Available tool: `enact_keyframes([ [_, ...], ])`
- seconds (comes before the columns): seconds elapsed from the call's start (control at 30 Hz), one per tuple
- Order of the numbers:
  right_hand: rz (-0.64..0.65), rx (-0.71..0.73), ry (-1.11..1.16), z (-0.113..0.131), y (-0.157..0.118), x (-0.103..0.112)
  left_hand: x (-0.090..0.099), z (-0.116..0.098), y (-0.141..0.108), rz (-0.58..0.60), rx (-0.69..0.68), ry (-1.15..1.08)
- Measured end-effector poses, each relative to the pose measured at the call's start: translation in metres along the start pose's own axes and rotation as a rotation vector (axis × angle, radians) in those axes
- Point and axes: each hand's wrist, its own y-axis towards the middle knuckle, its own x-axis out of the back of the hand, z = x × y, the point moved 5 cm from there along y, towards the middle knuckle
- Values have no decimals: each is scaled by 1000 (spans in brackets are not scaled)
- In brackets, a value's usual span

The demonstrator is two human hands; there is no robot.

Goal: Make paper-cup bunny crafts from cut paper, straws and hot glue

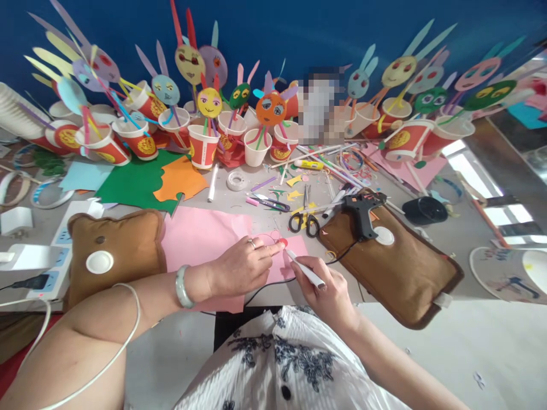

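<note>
My left hand [245,265], with a ring and a bracelet, presses its index fingertip on a small red piece [282,243] over pink paper [205,233]. Its other fingers are curled under. A white marker [308,272] is held in my right hand [325,287], its tip beside the red piece. Just beyond the hands lie black-handled scissors [311,219] and a purple-handled cutter [273,203].
Red paper cups [204,149] with paper faces on sticks line the back. A black glue gun [361,213] rests on a brown warmer [397,262] at right. Another brown warmer [123,245] and a power strip [64,245] are at left.
</note>
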Motion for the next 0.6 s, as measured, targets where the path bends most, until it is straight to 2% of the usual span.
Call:
enact_keyframes([
  [0.4,-11,139,-54,9,-4,-8,2,3,2,33,26,-48],
  [0.6,15,143,-29,9,2,-12,1,3,1,27,30,-70],
])
